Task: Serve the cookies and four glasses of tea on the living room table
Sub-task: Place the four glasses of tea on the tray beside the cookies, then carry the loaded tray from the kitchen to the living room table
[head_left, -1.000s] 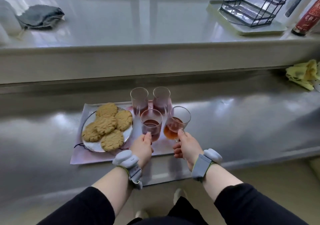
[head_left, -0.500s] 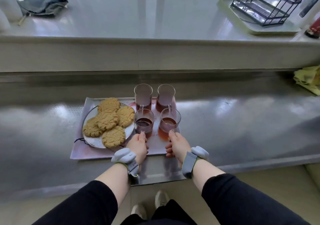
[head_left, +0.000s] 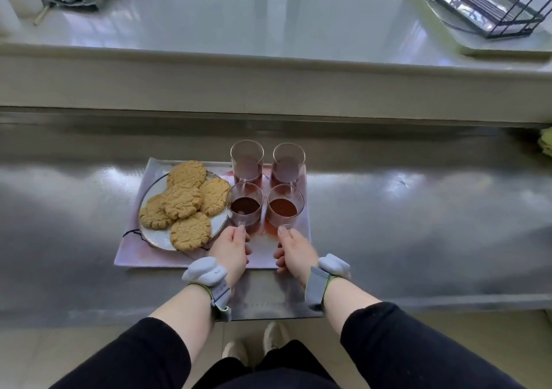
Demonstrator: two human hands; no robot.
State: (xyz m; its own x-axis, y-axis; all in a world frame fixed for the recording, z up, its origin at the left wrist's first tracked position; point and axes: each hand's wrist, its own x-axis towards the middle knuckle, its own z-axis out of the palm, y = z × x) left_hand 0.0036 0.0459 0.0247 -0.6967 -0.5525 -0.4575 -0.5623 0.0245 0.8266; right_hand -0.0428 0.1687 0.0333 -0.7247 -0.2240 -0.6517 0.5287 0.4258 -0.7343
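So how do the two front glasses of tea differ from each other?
The left front glass holds darker, almost brown tea; the right front glass holds lighter, orange tea. The left hand pinches the left one's handle, the right hand the right one's. The left glass stands next to the cookie plate; the right one stands near the tray's right edge. Both are clear, upright and handled.

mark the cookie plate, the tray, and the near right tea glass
cookie plate (head_left: 149,234): head view, bare white rim at the near left.
tray (head_left: 140,254): head view, bare pink surface at the near left corner.
near right tea glass (head_left: 285,207): head view, tea surface inside the glass.
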